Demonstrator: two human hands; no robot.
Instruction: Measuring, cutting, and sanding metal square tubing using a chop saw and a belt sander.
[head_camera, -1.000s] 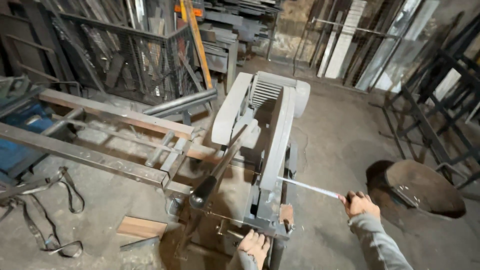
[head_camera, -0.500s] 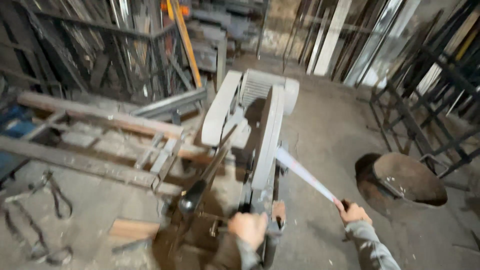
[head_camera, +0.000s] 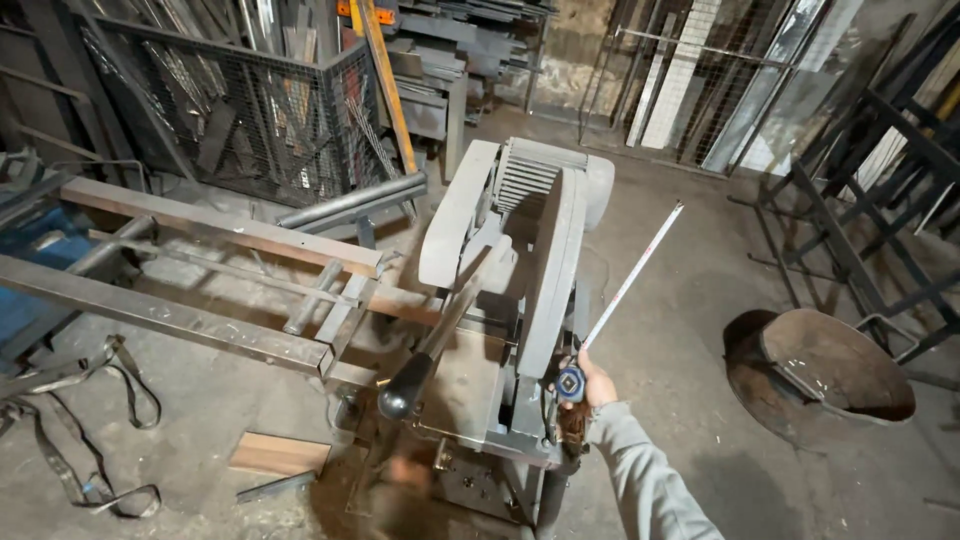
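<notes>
Beside the chop saw (head_camera: 540, 270) (grey), right hand (head_camera: 597, 383) grips tape measure (head_camera: 572, 383).

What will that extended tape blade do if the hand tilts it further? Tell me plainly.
The tape blade is thin and narrow, sticking far out unsupported from the tape measure in the right hand, so it would probably buckle and flop. It looks light. Its free tip would likely wobble.

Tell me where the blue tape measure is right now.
In the head view, the blue tape measure sits in the right hand, just right of the grey chop saw, its white blade extended up and rightward.
</notes>
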